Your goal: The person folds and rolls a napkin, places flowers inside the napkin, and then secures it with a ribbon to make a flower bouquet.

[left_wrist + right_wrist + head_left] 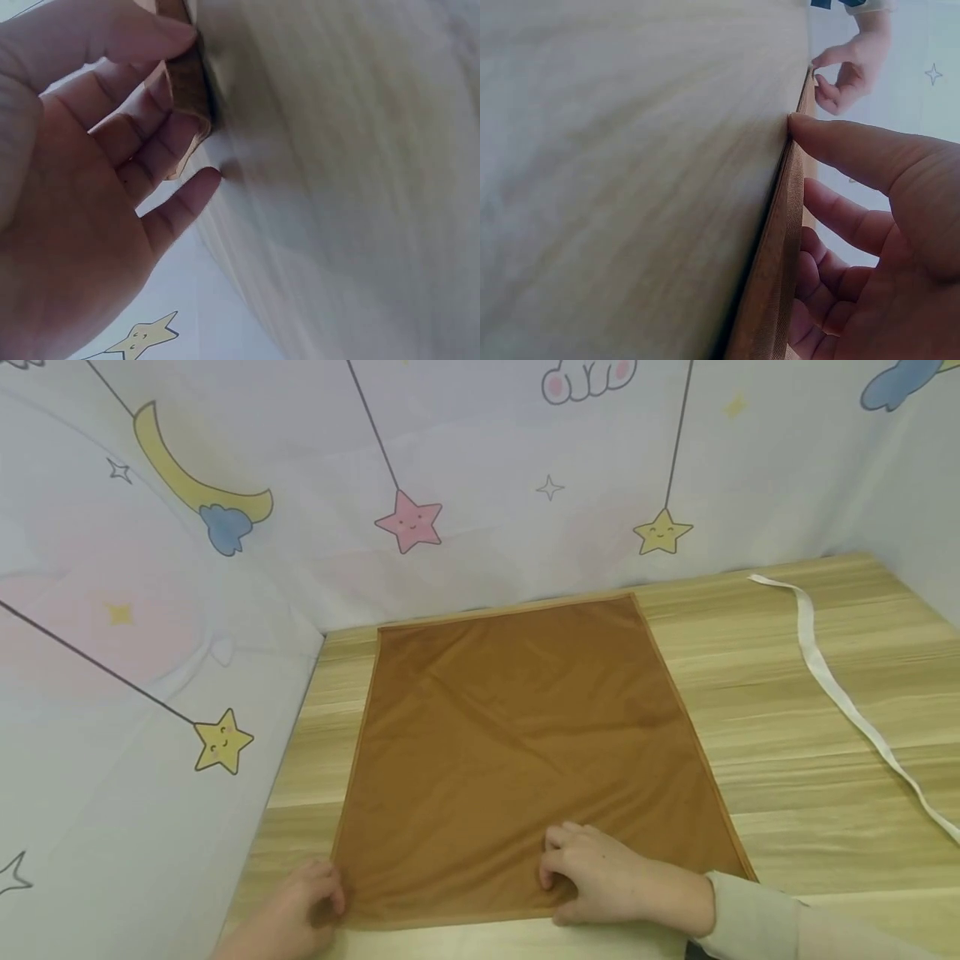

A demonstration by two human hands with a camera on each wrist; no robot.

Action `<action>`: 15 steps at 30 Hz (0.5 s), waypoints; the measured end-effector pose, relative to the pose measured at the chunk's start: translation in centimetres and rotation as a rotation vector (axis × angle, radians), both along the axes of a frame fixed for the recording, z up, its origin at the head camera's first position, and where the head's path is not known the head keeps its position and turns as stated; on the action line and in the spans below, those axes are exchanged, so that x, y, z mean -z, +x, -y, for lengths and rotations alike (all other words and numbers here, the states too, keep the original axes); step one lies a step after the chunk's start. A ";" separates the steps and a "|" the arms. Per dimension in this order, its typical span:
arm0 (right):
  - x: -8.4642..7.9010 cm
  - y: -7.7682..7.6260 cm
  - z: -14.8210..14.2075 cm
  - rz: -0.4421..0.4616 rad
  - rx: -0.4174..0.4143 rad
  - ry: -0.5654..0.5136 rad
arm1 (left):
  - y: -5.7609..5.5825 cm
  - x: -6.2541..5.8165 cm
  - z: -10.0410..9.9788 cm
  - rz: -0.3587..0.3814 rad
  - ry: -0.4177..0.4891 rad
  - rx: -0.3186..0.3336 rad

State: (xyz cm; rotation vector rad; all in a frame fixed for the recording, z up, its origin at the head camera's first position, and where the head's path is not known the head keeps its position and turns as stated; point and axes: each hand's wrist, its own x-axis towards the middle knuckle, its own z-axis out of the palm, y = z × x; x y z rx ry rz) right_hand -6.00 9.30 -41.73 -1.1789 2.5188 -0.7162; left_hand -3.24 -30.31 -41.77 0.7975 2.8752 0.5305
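Observation:
A brown cloth [517,718] with stitched edges lies spread on the wooden table, slightly creased. At its near left corner my left hand [296,906] pinches the edge; in the left wrist view the cloth corner [187,86] curves up between thumb and fingers. My right hand [603,872] rests at the near edge, right of the middle. Its thumb touches the cloth's border in the right wrist view, while the bent fingers [840,217] lie on the cloth, apart from the thumb.
A white ribbon-like strip [832,689] lies curved on the table [847,827] to the right. Pale curtains [487,452] printed with stars and moons hang at the back and both sides, close to the table's edges.

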 end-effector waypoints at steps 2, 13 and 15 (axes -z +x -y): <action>0.0 0.0 0.0 0.005 0.001 0.000 | 0.1 0.0 0.1 -0.004 0.004 0.001; 0.0 0.0 0.0 0.015 -0.008 -0.006 | -0.3 -0.1 0.3 -0.038 0.159 -0.009; 0.0 0.0 0.0 0.008 -0.011 -0.007 | -0.5 -0.5 0.3 0.001 0.173 -0.054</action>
